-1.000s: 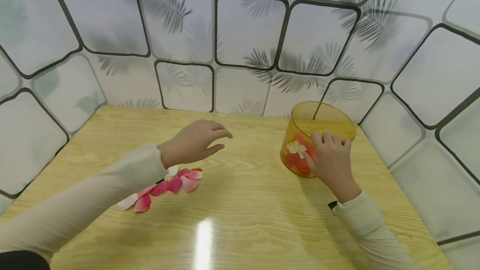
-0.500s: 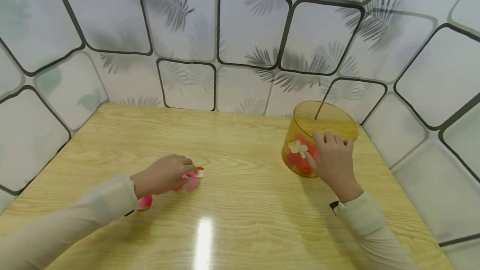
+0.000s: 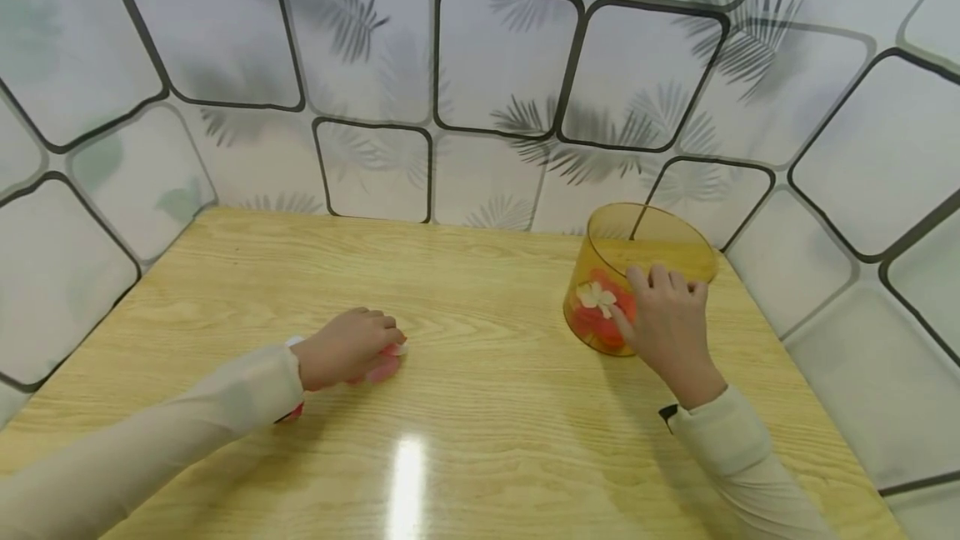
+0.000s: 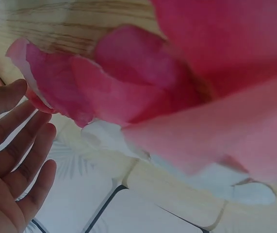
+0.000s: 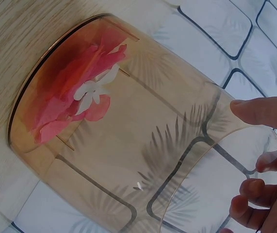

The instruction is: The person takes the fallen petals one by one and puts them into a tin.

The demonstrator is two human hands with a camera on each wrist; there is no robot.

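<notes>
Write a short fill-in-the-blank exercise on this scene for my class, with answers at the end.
1. The ____ hand grips the amber container.
2. The small flower showing through the container's wall is ____.
3. The petals near the left hand are mostly ____.

Missing words: right; white; pink.

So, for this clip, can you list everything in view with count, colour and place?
Container: one, see-through amber, on the table's right side
Petals in the container: count unclear, red and pink, near its bottom
White flower: one, white, among those petals
Loose petals: several, pink, at the left hand
White pieces: count unclear, white, by the loose petals
Table: one, light wood-grain, under everything
Patterned wall: pale with dark outlines, behind and at both sides
Sleeves: two, cream, on the arms
Left hand: one, at the loose petals
Right hand: one, holding the container's rim
</notes>
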